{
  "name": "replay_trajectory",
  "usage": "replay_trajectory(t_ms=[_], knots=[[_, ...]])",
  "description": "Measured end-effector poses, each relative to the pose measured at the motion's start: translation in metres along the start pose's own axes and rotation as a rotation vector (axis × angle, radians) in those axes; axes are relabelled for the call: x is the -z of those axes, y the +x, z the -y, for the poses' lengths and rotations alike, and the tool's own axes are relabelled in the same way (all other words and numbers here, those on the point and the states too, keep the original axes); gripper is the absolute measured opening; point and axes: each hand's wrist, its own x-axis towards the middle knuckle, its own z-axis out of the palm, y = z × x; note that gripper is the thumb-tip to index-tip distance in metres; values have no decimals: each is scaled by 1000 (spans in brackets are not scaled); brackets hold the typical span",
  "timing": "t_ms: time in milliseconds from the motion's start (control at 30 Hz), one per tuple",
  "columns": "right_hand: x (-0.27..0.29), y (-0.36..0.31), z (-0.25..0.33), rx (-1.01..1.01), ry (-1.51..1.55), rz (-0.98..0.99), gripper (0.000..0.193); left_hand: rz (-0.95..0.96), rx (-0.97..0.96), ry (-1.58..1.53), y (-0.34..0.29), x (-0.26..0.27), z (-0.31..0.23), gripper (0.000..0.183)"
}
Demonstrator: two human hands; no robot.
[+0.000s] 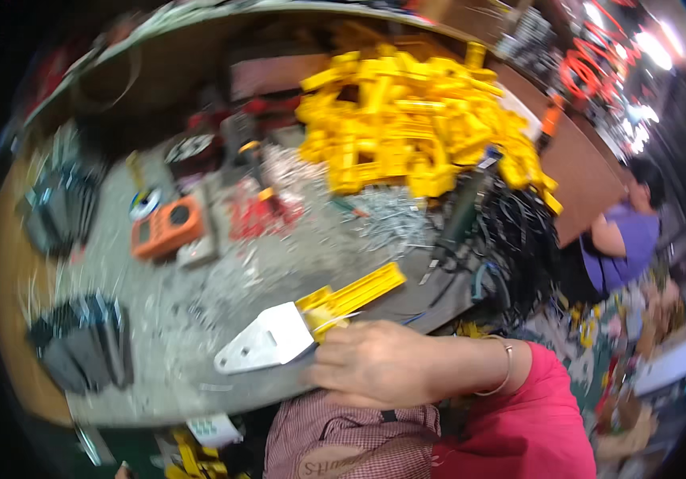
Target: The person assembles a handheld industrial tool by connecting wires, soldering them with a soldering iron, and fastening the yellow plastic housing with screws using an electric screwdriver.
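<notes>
The right hand (371, 363) grasps a yellow bar (351, 295) with a white plate (267, 339) at its near end. Beyond the grip lies a yellow pile (415, 120); an orange meter (167, 227) sits left.

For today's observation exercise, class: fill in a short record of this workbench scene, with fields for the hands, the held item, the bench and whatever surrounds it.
Right hand: grips a part at the bench's near edge
Left hand: not in view
Held item: yellow plastic bar joined to a white metal plate
Bench: grey, round-edged, strewn with small silvery bits
Behind: pile of yellow parts
Left side: orange device, dark stacks
Right side: tangle of black cables; another person seated in a purple top
</notes>
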Motion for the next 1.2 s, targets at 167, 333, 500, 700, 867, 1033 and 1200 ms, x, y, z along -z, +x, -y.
replay_trajectory(t_ms=[167,333,500,700,867,1033,1200], knots=[[19,-76,-38,-151,-27,-404,23,321,-690,-292,78,-25,-179,58],[96,-184,-105,-938,-267,-1138,8,585,-805,-316,97,-84,-252,93],[131,-265,-185,-1343,-813,-565,33,641,-743,-262,93,-111,-261,89],[167,-249,-215,-1602,-841,-447,35,471,-636,-237,92,-97,-210,79],[185,-315,-204,-1304,-780,-989,23,521,-601,-228,87,-95,-173,83],[163,-176,-110,-764,32,-1203,39,316,-577,-508,90,-64,-215,68],[96,-53,-8,-514,812,-1041,51,869,-904,-1114,81,-71,-317,98]])
